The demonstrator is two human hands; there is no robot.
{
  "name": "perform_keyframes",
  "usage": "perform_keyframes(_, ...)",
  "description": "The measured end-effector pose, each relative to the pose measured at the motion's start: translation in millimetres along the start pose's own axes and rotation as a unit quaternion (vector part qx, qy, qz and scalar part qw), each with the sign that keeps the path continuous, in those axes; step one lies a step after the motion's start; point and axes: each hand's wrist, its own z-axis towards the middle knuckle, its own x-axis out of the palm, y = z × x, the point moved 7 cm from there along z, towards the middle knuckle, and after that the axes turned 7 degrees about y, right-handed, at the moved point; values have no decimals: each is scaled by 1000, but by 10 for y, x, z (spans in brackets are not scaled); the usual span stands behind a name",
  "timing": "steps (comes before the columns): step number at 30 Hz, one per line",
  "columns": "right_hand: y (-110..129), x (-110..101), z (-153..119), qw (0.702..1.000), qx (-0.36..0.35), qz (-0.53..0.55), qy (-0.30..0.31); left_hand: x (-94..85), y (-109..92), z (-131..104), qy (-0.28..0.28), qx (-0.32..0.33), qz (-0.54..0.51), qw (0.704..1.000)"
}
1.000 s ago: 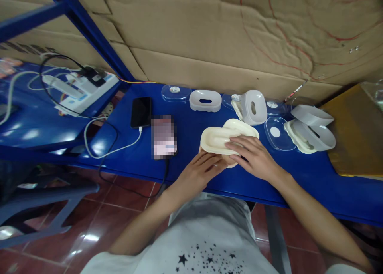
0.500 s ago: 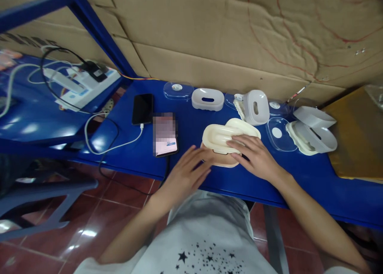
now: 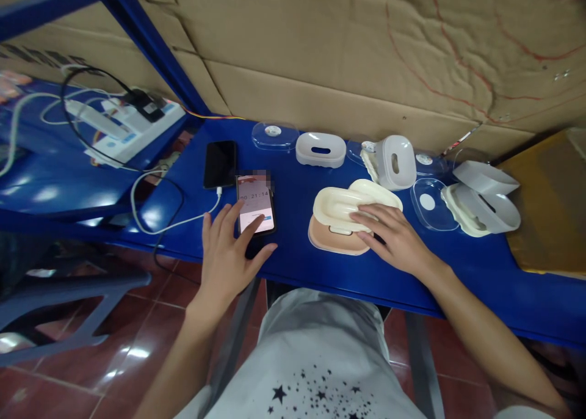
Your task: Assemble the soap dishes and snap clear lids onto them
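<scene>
A: Far left, anything legible?
B: On the cardboard backing (image 3: 293,65), bold dark printing (image 3: 55,63), too cut off to read. In front, a white power strip (image 3: 155,131) with small blue markings, also unreadable.

A: Continue right.
B: On the blue table (image 3: 293,260), a dark phone (image 3: 220,164), plugged into a white cable (image 3: 190,219). Nearer the front edge, the left hand (image 3: 229,257): spread wide, holding nothing, with fingertips at the lower part of a lit phone (image 3: 254,190). In contact or just above: cannot tell.

A: Read the lit screen.
B: Shows "21:14", with leading figures unclear. Underneath, a blue bar (image 3: 265,218), lettering too small to read.

A: Past the phones?
B: By the backing, a clear lid (image 3: 286,141) with a round sticker (image 3: 273,131), text illegible; then a grey slotted shell (image 3: 320,160). Nearer, a peach-coloured tray (image 3: 339,243), partly under a cream dish (image 3: 332,206). Behind, partly covered, a second cream dish (image 3: 378,193).

A: State the right hand (image 3: 391,233).
B: Loosely bent, on the right end of the cream dish. Gripping or merely resting: cannot tell.

A: Remainder?
B: A tilted shell (image 3: 405,168), another clear lid (image 3: 434,219) with a plain white sticker (image 3: 427,201), and a brown box (image 3: 549,223).
</scene>
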Motion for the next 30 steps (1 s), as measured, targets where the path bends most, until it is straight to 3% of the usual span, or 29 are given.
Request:
perform_keyframes(4,-1,-4,-1,1000,-2,4,-1,-82,75,44,-27,-9,-41,999)
perform_keyframes(10,1,-29,-5,1000,-5,0,-18,-250,340,252,-120,-56,-84,988)
perform_keyframes(17,-45,-33,-4,1000,6,4,-28,-219,599,646,-103,-38,-48,993)
perform_keyframes(23,-55,-38,11,1000,0,8,-18,-90,833,606,-72,-102,-52,991)
perform_keyframes(26,-57,-40,18,1000,1,12,-16,-30,823,601,-70,-80,-45,993)
perform_keyframes(30,-56,-31,25,1000,8,14,-9,116,777,659,-12,-52,-39,998)
